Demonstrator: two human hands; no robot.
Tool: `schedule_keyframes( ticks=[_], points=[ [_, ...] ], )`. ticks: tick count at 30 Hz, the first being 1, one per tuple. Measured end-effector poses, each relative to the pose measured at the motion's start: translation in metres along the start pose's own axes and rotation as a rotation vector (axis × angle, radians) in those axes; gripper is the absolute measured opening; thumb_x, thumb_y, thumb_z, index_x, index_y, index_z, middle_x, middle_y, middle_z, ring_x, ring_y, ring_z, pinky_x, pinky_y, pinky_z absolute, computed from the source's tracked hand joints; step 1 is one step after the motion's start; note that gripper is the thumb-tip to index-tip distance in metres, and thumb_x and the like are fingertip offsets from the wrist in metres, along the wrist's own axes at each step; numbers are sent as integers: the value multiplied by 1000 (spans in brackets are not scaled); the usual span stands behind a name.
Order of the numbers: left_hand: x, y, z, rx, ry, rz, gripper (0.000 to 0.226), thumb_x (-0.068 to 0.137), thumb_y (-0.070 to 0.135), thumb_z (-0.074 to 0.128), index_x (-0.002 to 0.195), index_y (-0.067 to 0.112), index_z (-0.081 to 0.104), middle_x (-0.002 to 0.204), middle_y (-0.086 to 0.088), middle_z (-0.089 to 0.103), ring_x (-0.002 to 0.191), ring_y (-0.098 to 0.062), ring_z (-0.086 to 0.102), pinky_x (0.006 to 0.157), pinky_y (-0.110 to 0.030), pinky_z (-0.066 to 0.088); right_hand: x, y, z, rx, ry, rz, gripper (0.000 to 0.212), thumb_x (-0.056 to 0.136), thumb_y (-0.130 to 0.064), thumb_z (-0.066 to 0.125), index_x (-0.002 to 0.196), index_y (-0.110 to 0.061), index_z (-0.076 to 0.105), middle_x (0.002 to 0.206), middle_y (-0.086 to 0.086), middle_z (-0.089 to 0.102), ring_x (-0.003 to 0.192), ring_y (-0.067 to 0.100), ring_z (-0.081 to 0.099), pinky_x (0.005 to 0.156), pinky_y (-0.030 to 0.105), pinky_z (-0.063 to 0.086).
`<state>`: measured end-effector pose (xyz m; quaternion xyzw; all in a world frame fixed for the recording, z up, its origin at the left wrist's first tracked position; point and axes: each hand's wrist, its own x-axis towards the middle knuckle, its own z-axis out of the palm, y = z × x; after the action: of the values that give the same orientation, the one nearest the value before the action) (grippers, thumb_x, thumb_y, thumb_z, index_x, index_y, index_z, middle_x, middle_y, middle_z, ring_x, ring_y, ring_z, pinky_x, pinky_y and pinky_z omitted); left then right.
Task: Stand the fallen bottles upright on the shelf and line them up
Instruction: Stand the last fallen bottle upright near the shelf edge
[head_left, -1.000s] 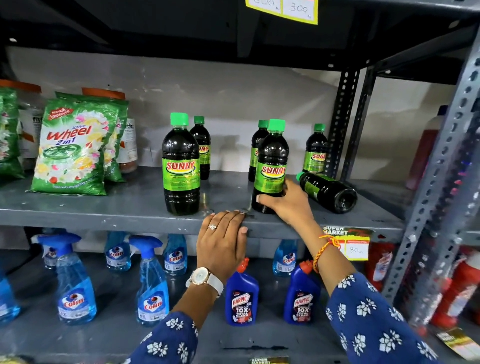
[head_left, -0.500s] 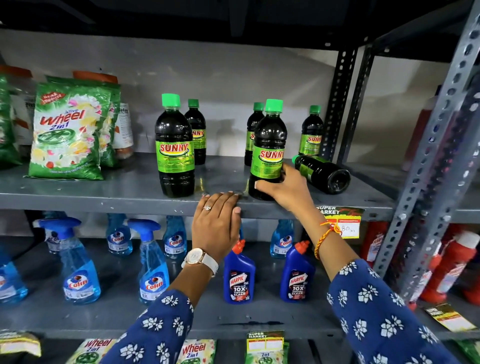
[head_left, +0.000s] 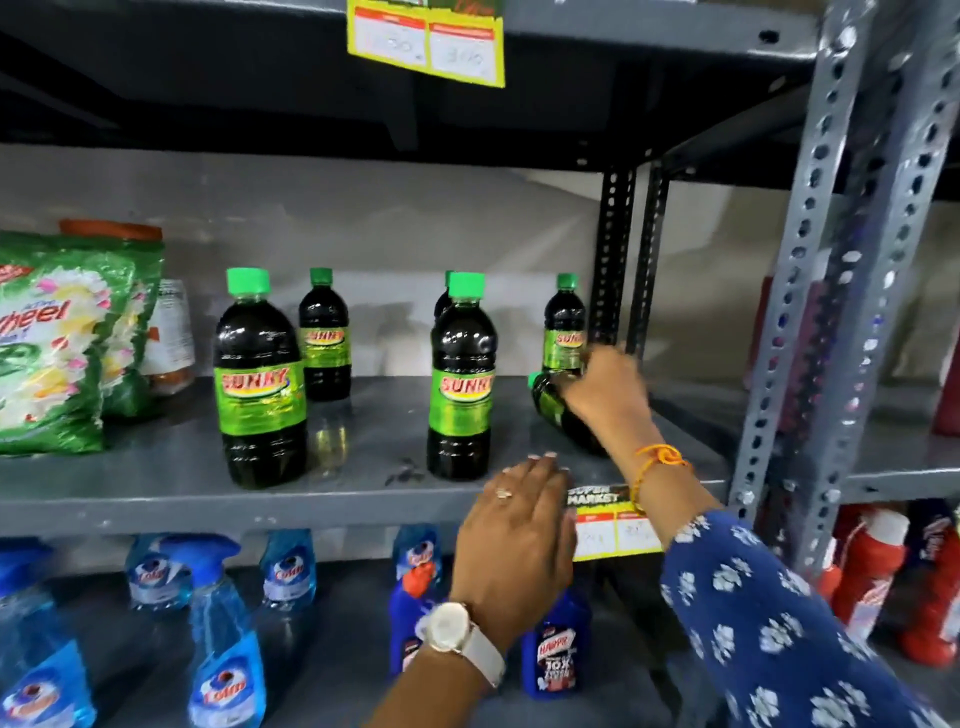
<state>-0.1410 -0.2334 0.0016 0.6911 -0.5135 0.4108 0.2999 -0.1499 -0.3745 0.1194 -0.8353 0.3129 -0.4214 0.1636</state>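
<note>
Dark Sunny bottles with green caps and green labels stand on the grey shelf (head_left: 156, 467). Two are at the front, a left one (head_left: 260, 384) and a middle one (head_left: 461, 379). Three smaller-looking ones are at the back: (head_left: 324, 338), (head_left: 563, 327), and one mostly hidden behind the middle bottle. One fallen bottle (head_left: 548, 405) lies on its side at the right, cap pointing left. My right hand (head_left: 608, 395) is blurred and wraps over its body. My left hand (head_left: 519, 525) rests flat on the shelf's front edge and holds nothing.
Green Wheel detergent bags (head_left: 52, 353) fill the shelf's left end, with an orange-lidded jar (head_left: 171, 332) behind. A perforated steel upright (head_left: 810, 322) stands right of the fallen bottle. A price tag (head_left: 615, 525) hangs on the shelf edge. Blue spray bottles (head_left: 223, 654) and Harpic bottles (head_left: 556, 654) stand below.
My right hand let go of the upright middle bottle and moved right onto the fallen bottle. My left hand slid right along the shelf edge. The view shifted right.
</note>
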Motion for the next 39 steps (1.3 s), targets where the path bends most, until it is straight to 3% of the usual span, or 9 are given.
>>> schedule_keyframes(
  ticks=[4,8,13,18,22,27,32,36,39],
  points=[
    [13,19,26,110,-79,-118,40,89,29,41,106,6,69,108,-10,70,99,-26,65,90,-36,50,10,7,26,-394,-114,-14,58,77,-48,63,118,-8,55,120,14,59,114,32,50,87,38,43],
    [8,10,36,149,-51,-68,39,91,28,40,106,7,69,109,-9,70,99,-25,65,90,-35,48,17,10,39,-579,-185,36,57,81,-39,63,127,-8,49,130,13,53,121,35,41,96,42,36],
    [7,10,42,164,43,-46,40,93,28,38,107,7,69,109,-9,70,99,-24,64,91,-35,42,12,22,29,-294,2,10,44,70,-47,67,99,-14,63,102,13,67,113,33,41,81,40,32],
    [7,10,44,154,65,-45,39,94,28,39,106,8,69,108,-8,70,99,-23,65,90,-36,45,6,33,24,340,100,53,57,70,-49,69,113,-17,52,97,7,60,112,33,43,88,43,41],
    [7,9,44,150,70,-42,38,93,29,40,106,8,69,107,-8,70,100,-23,64,92,-35,42,4,47,25,417,50,37,59,69,-52,67,113,-23,41,94,-2,51,112,27,37,77,34,35],
    [7,12,46,139,83,-69,38,93,28,39,106,8,69,107,-9,70,100,-24,64,93,-35,39,-4,63,27,549,-39,75,77,70,-57,67,130,-24,30,128,3,54,123,28,44,100,45,39],
    [6,12,47,133,64,-77,40,94,29,37,107,8,68,108,-8,70,101,-24,64,92,-37,44,-5,60,30,449,-53,79,100,49,-64,76,125,-14,34,124,7,53,114,24,51,93,37,44],
    [7,11,45,136,61,-63,39,94,28,37,107,8,68,107,-8,70,100,-24,64,93,-35,38,-4,64,29,527,-46,77,66,55,-42,83,102,-22,41,91,-9,58,84,8,58,67,19,43],
    [8,11,43,135,46,-67,39,93,29,38,106,9,68,107,-8,70,99,-23,64,92,-34,40,-4,66,29,584,-43,91,37,68,-29,73,99,-25,53,91,-6,63,90,15,62,72,22,44]
  ],
)
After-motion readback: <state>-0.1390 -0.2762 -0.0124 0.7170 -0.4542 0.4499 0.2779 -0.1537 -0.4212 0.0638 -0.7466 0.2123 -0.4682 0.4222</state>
